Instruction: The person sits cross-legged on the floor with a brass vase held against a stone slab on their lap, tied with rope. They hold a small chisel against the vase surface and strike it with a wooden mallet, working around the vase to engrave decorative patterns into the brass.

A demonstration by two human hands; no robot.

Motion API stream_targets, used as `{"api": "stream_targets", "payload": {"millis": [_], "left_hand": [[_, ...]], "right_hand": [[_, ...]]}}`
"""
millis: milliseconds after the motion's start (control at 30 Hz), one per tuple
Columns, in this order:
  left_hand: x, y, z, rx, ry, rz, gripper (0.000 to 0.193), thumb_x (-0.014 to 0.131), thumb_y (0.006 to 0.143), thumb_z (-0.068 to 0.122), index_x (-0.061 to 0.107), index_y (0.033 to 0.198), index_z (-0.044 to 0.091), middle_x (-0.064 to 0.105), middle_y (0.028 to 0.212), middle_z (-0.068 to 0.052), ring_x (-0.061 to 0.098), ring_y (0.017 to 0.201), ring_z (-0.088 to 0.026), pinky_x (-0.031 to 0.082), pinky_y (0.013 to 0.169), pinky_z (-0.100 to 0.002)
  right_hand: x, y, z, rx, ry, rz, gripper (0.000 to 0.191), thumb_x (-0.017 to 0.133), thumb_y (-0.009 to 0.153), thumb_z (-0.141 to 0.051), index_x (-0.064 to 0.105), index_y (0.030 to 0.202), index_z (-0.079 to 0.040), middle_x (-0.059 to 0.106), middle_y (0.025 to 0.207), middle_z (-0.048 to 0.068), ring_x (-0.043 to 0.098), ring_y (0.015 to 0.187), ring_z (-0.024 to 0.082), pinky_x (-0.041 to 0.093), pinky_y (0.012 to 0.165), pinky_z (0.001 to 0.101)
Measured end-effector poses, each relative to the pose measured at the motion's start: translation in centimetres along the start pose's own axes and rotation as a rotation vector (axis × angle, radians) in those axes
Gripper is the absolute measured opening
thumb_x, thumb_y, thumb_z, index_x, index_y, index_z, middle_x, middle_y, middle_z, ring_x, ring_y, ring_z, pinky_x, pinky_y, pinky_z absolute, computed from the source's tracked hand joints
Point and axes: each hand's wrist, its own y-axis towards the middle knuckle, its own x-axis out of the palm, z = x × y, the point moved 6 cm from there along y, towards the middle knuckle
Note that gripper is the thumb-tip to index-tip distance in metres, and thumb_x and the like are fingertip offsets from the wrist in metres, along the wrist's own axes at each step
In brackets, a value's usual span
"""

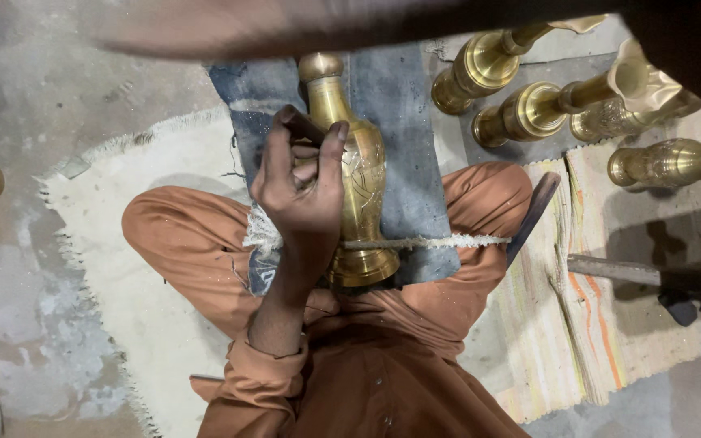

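Clearly, the person sits cross-legged on the floor, and a brass vase [359,182] lies along a folded denim cloth [403,130] that covers the lap, its base towards the body and its narrow neck pointing away. The left hand [306,191] rests on the left flank of the vase. Its fingers are curled tightly around a small dark tool [302,126], and the thumb is stretched up beside the shoulder of the vase, touching it. The tip of the tool seems to meet the engraved surface, but the exact contact point is hidden by the fingers. The right hand is not to be seen with certainty; only a blurred arm [302,28] crosses the top of the view, so its grip cannot be told. A frayed white cord [432,241] runs across the denim just above the base of the vase. On the right, several other brass vases [529,109] lie on their sides on the floor, near a striped mat [602,324]. A pale fringed rug [148,162] is under the left knee, and a dark flat stick [533,215] leans by the right knee.
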Motion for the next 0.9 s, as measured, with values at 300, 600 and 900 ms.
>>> {"api": "stream_targets", "payload": {"millis": [300,600,900], "left_hand": [[-0.2,0.0,0.4,0.021,0.019,0.031,0.036,0.076,0.1,-0.004,0.057,0.129,-0.013,0.073,0.1,-0.016,0.078,0.087,-0.018,0.071,0.073,-0.028],[-0.5,0.9,-0.2,-0.157,-0.138,-0.116,0.013,0.072,0.105,0.0,0.063,0.112,-0.007,0.071,0.089,-0.009,0.067,0.073,-0.006,0.059,0.067,-0.022],[-0.3,0.7,-0.2,-0.186,-0.164,-0.053,0.012,0.073,0.101,-0.002,0.063,0.102,-0.007,0.069,0.086,-0.008,0.066,0.075,-0.007,0.061,0.062,-0.022]], "right_hand": [[0.1,0.8,-1.5,-0.013,0.021,0.014,0.008,0.065,0.104,-0.005,0.064,0.109,0.001,0.065,0.086,0.015,0.064,0.072,0.022,0.054,0.067,0.0324],[1.0,2.6,-1.0,0.025,0.207,-0.012,0.007,0.062,0.107,-0.006,0.062,0.106,0.001,0.064,0.086,0.014,0.063,0.073,0.02,0.054,0.068,0.0308],[-0.3,2.6,-4.8,-0.085,-0.021,0.05,0.015,0.072,0.098,-0.003,0.062,0.104,0.007,0.063,0.084,0.019,0.063,0.074,0.028,0.052,0.067,0.0366]]}}
